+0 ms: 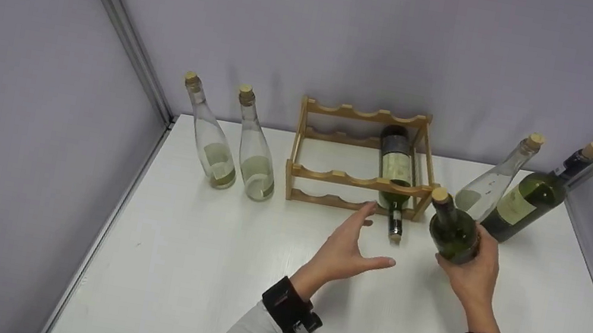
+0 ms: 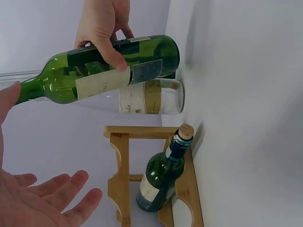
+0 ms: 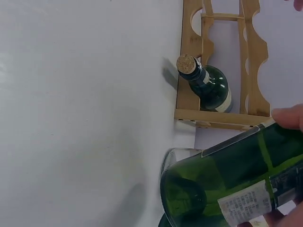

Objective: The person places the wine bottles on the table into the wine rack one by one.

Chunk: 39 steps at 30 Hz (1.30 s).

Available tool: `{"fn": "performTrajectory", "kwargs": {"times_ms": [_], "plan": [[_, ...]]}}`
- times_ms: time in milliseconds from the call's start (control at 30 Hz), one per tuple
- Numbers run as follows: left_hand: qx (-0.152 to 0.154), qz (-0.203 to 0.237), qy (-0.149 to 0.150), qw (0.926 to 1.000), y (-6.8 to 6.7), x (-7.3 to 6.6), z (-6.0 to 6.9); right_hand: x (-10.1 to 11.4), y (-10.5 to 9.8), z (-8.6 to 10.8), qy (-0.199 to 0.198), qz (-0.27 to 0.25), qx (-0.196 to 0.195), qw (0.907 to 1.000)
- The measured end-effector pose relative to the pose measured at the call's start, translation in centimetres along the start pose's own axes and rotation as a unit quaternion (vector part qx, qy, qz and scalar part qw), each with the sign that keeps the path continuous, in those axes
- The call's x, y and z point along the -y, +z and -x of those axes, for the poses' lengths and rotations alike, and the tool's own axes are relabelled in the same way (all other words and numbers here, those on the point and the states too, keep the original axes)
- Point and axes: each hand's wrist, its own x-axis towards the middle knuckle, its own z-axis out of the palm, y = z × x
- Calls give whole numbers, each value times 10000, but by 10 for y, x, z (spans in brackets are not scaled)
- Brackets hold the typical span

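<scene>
My right hand (image 1: 476,275) grips a corked green bottle (image 1: 454,236) by its body, holding it upright above the table at the right of the wooden rack (image 1: 354,180). In the left wrist view the fingers of that hand (image 2: 106,35) wrap the bottle (image 2: 102,78). My left hand (image 1: 341,253) is held in front of the rack, fingers and thumb spread, touching nothing. Another green bottle (image 1: 396,168) lies in the rack's lower right place, its corked neck pointing toward me; the right wrist view shows this bottle (image 3: 210,87) too.
Two clear corked bottles (image 1: 214,156) (image 1: 256,169) stand left of the rack. At the right, behind my right hand, stand a clear bottle (image 1: 488,189) and a green bottle (image 1: 528,202), both corked. Walls rise behind and on both sides of the white table (image 1: 183,268).
</scene>
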Motion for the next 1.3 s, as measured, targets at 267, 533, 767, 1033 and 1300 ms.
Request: {"fn": "performTrajectory", "kwargs": {"times_ms": [267, 533, 767, 1033, 1300], "plan": [[-77, 285, 405, 9987, -7, -3, -3, 2, 7, 4, -886, 970, 265, 9910], [-173, 123, 356, 9991, -10, -2, -2, 1, 10, 9, -1351, 1556, 624, 9765], [279, -258, 66, 9993, -8, 5, -3, -1, 11, 13, -1724, 2108, 910, 9579], [987, -1356, -453, 9848, -2, 13, 1, 2, 12, 16, -2350, 2553, 1079, 9316], [1564, -1395, -888, 9738, 9, 22, 13, 11, 19, 25, -2610, 2765, 1414, 9140]]}}
